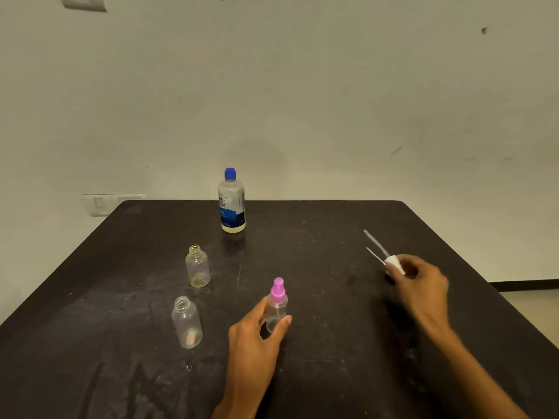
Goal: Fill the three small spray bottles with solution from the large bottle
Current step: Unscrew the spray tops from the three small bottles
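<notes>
The large bottle (231, 202) with a blue cap and blue label stands upright near the far edge of the dark table (317, 373). Two small clear bottles stand uncapped at the left: one (198, 266) farther back, one (187, 322) nearer. A third small bottle (276, 306) carries a pink spray top; my left hand (257, 334) grips its body between thumb and fingers. My right hand (419, 282) holds a white spray head (393, 263) low over the right side of the table. Two thin dip tubes (375, 244) stick out beyond the hand; a second head, if any, is hidden.
A pale wall rises right behind the table, with a switch plate (101, 204) low at the left. The table's right edge falls away to a light floor (532, 300).
</notes>
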